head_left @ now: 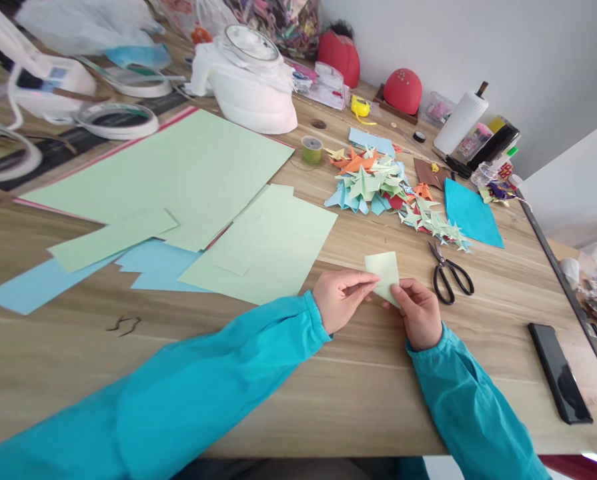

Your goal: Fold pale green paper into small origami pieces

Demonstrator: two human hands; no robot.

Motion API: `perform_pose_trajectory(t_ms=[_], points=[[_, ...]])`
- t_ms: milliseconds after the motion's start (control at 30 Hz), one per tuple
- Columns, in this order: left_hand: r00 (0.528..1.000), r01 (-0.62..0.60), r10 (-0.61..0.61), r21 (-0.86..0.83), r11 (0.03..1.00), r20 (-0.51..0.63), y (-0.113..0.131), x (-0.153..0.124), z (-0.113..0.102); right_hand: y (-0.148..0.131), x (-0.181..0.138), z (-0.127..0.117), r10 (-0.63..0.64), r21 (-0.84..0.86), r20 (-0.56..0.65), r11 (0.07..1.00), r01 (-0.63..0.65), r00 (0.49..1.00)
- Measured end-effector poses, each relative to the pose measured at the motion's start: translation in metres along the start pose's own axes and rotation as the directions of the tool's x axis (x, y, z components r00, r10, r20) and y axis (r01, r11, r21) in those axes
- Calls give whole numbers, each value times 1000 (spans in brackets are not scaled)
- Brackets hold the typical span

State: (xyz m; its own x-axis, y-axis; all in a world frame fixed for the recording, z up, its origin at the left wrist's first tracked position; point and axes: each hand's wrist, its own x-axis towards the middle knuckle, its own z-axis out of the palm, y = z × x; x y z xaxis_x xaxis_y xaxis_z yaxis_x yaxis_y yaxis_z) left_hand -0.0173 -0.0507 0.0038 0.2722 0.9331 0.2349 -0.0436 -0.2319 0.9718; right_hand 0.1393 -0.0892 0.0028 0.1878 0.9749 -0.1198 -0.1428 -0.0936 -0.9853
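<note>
A light, even pinch should keep the slip [385, 264] flat and its edges crisp; it sits toward four o'clock in view, scissors [448, 275] at its three. The right hand [419, 312] grips its five o'clock corner, thumb on top; the left hand [339, 299] pinches near nine, fingertips beneath perhaps hidden. Forearms reach in from eight and five.

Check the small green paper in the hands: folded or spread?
Looks spread: the small green paper shows a flat, four-sided face between left hand and right hand. Any fold behind it or faint crease: cannot tell.
</note>
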Motion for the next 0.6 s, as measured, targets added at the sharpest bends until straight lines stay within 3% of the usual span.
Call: perform_pose_trajectory(t_ms=[267,400,600], points=[[998,-56,56,24,998,-10,-1,0,1,-3,0,3,-4,-27,-11,1000,3,1000],[1000,-24,24,-23,999,0,-1,-1,1,-1,0,2,-9,-12,3,1000,9,1000],[991,23,-13,-75,997,130,0,1,1,0,-1,0,-44,-42,55,998,46,998]])
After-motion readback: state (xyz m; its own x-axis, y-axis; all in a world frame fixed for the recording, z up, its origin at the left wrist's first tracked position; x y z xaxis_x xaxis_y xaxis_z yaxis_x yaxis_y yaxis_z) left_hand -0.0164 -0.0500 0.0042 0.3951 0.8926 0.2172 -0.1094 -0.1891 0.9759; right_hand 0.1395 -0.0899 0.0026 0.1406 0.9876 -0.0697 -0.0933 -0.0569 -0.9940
